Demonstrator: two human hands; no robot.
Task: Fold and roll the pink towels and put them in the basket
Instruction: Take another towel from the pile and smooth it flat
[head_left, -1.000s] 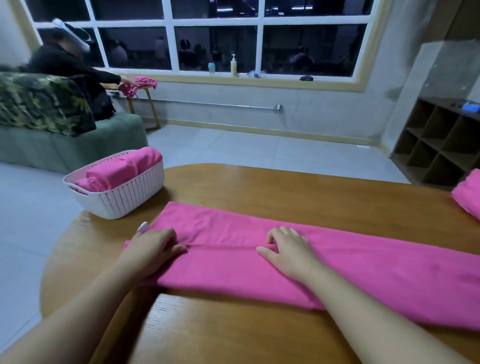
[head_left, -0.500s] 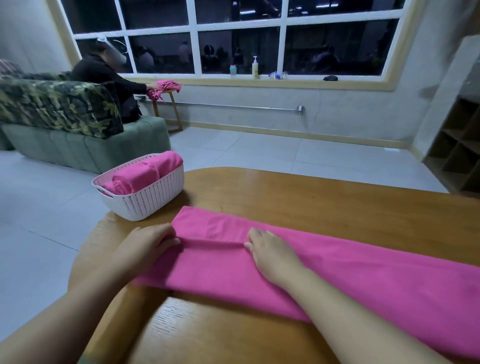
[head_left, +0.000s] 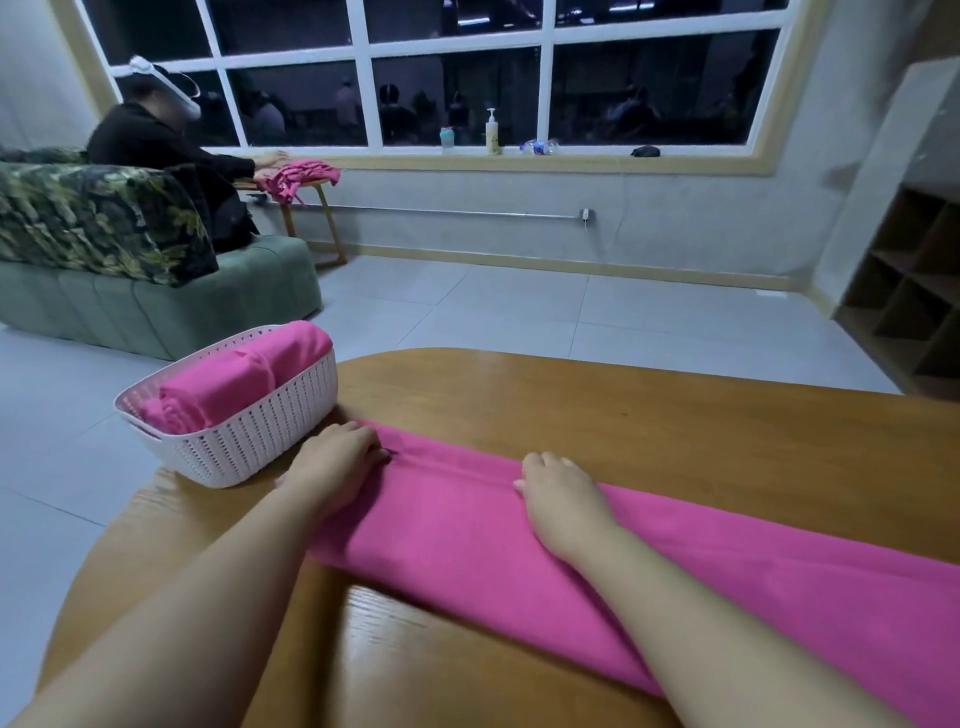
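Both hands have slid toward the towel's left end, nearer the basket than a moment ago.
The left hand and right hand rest on the long folded pink cloth towel, fingers curled at its far fold (whether pinching it, unclear); it lies across the wooden oval table, just beside the white woven plastic basket holding rolled pink towels.

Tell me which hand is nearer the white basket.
Left. The left hand rests on the end of the pink towel, right beside the white basket. The right hand rests on the towel further along, away from the basket.
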